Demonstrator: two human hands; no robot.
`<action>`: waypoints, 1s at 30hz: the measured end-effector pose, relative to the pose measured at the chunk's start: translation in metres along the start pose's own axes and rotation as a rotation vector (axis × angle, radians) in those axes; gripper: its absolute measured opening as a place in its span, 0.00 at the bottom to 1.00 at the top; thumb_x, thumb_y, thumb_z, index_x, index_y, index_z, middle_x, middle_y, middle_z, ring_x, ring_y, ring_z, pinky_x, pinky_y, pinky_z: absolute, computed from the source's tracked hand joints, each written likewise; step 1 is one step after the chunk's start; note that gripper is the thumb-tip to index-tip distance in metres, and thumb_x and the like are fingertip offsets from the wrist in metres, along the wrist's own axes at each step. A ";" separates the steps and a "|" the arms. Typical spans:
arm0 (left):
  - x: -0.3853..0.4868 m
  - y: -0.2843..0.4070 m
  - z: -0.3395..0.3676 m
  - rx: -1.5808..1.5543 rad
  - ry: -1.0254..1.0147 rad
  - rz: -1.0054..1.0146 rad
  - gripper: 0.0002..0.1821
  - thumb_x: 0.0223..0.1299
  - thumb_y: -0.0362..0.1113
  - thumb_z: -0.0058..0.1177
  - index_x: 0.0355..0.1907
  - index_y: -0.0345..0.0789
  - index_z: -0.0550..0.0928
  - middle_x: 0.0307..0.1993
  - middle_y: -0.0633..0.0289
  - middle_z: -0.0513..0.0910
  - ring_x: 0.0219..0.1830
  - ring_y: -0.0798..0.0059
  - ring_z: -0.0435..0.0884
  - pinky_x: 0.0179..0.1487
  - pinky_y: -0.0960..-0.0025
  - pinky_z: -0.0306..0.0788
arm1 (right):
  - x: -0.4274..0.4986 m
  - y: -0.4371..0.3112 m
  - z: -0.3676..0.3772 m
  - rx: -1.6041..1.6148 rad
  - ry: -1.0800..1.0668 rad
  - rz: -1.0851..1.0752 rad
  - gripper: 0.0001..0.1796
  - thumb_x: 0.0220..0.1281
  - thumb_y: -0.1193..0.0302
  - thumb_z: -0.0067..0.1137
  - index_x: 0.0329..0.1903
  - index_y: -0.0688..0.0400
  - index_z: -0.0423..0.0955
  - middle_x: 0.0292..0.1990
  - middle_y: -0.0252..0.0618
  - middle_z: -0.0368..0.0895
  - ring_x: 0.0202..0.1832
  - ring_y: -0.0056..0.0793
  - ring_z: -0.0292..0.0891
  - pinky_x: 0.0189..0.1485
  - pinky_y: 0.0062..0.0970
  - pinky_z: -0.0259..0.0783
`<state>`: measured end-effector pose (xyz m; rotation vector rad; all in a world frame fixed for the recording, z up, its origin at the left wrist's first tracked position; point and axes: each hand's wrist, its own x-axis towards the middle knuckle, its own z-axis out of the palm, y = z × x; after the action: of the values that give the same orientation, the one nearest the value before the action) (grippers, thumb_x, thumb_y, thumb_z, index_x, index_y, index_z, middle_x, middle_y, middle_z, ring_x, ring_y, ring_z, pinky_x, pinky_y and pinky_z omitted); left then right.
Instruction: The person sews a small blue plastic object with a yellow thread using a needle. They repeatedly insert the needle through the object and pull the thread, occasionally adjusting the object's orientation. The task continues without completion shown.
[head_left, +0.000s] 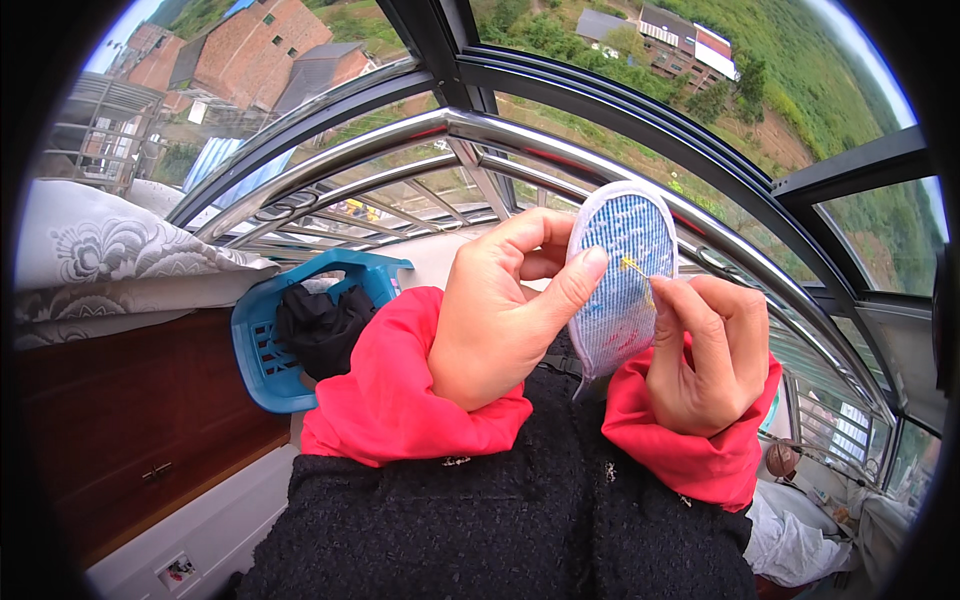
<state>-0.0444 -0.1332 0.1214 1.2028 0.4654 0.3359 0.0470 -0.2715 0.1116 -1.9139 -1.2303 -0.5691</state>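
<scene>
An embroidered fabric insole (622, 225) with blue, yellow and red stitching and a pale bound edge is held up before my chest. My left hand (506, 300) grips its left edge, thumb on the stitched face and fingers behind. On the right, the fingertips of my right hand (705, 349) pinch something thin close to the insole's surface. Yellow thread (634, 265) runs from the stitched face to those fingertips. Whether a needle is between them is too small to tell. Both wrists are covered by red sleeves.
A blue plastic basket (274, 382) holding dark cloth (322, 326) stands at left, near a dark red wooden cabinet (150, 420). A patterned white cloth (142, 240) drapes above it. Beyond my hands curve a steel railing (360, 161) and framed windows. White fabric (795, 532) lies at lower right.
</scene>
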 end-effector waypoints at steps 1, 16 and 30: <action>0.000 0.000 0.000 0.004 0.002 0.001 0.13 0.59 0.32 0.56 0.44 0.27 0.77 0.37 0.61 0.81 0.38 0.80 0.80 0.42 0.77 0.75 | 0.000 0.000 0.000 -0.016 -0.003 -0.011 0.22 0.28 0.85 0.61 0.36 0.61 0.80 0.29 0.39 0.74 0.28 0.32 0.70 0.28 0.26 0.67; -0.003 -0.002 0.000 -0.025 -0.002 -0.010 0.13 0.60 0.31 0.55 0.45 0.27 0.77 0.37 0.62 0.81 0.38 0.82 0.79 0.42 0.78 0.74 | -0.002 -0.003 0.005 0.343 -0.063 0.378 0.08 0.49 0.84 0.62 0.34 0.62 0.78 0.29 0.37 0.74 0.27 0.24 0.70 0.25 0.19 0.66; -0.005 -0.004 0.002 -0.036 0.029 -0.032 0.12 0.60 0.32 0.56 0.43 0.27 0.77 0.36 0.62 0.81 0.38 0.84 0.78 0.39 0.80 0.74 | -0.001 -0.009 0.003 0.372 -0.104 0.461 0.08 0.48 0.84 0.62 0.33 0.62 0.77 0.28 0.36 0.73 0.23 0.20 0.67 0.22 0.18 0.61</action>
<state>-0.0476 -0.1390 0.1192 1.1553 0.5017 0.3331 0.0383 -0.2672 0.1122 -1.8317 -0.8389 0.0035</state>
